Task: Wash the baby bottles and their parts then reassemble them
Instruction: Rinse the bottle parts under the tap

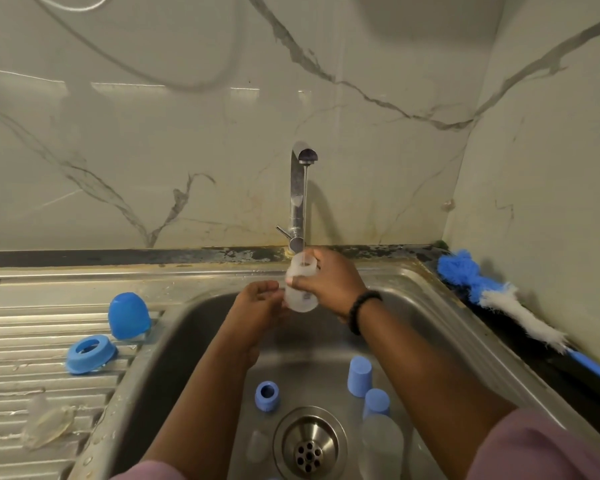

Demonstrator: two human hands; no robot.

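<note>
Both hands are up at the back of the sink [430, 306], right under the tap [300, 188], so they're working close to the rear rim and the tap base. The bowl below them has more room, but the floor is cluttered around the drain [309, 445]: a blue ring [266, 395] just left of it, two blue caps [360, 375] [376, 403] to the right, the nearer one sitting on a clear bottle [381, 445] lying beside the drain.

The right hand [329, 285] is wrapped around the frosted bottle [300, 285], thumb across the front, holding it upright and mouth-up in a thin stream of water. It's see-through and cloudy, with a small mark low on its side. The left hand [257, 299] has its fingers curled in at the bottle's lower left side; can't really tell if it's gripping it or just touching.

On the ribbed drainboard [21, 341] left of the bowl: a blue dome cover [128, 315], a blue collar ring [90, 353] just in front of it, and clear teats [45, 426] nearer me. A blue-and-white bottle brush [506, 303] lies along the right counter against the wall.
</note>
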